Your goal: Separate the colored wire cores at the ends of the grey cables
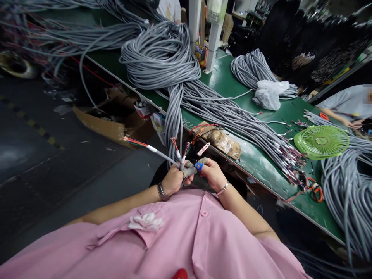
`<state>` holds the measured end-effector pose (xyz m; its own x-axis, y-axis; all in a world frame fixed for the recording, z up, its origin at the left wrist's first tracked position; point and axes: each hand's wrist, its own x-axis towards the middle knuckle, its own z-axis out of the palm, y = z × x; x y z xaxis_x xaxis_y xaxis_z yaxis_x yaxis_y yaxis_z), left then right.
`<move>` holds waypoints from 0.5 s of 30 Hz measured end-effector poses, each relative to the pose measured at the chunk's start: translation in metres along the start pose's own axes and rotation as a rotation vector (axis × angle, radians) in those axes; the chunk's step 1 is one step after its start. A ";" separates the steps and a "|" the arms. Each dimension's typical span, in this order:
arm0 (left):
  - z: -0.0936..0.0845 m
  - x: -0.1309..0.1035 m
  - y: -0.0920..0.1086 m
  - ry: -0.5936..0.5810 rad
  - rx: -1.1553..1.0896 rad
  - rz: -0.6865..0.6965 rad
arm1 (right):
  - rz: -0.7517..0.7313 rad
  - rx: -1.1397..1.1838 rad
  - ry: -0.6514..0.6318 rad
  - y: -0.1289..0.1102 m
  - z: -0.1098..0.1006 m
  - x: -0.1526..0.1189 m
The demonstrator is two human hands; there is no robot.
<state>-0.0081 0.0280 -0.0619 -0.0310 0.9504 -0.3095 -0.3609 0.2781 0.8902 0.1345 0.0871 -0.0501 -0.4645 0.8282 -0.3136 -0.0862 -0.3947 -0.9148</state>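
My left hand (173, 180) is closed around a few grey cables (165, 155) in front of my body. Their stripped ends fan out above the fist; red, green and other coloured wires (136, 142) show past a white band on one. Close by on the right, my right hand (214, 175) has its fingers pinched together against the grey piece at the left hand. A blue wrap (199, 166) covers one of its fingertips. Whatever lies inside that pinch is hidden by the fingers. Behind both hands, a thick bundle of grey cables (174, 112) hangs over the bench edge.
On the green bench (215, 79) lie a large cable coil (159, 54), a long row of cables (226, 112), a taped brown block (223, 142), orange-handled scissors (316, 192) and a green fan (321, 141). A cardboard box (101, 126) stands below. Another person's arm (337, 112) rests at right.
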 end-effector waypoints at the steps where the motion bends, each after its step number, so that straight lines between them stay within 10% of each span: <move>1: 0.000 0.000 -0.001 -0.002 0.003 0.003 | -0.004 -0.001 0.010 0.001 0.000 0.000; 11: -0.004 -0.001 -0.001 -0.016 -0.047 0.008 | -0.048 0.191 0.264 0.006 0.001 0.004; 15: -0.005 -0.001 0.001 0.007 -0.075 0.000 | 0.013 0.321 0.093 -0.002 -0.003 0.001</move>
<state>-0.0132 0.0261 -0.0627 -0.0375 0.9491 -0.3126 -0.4301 0.2670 0.8624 0.1366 0.0896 -0.0497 -0.3857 0.8495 -0.3599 -0.3615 -0.4981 -0.7882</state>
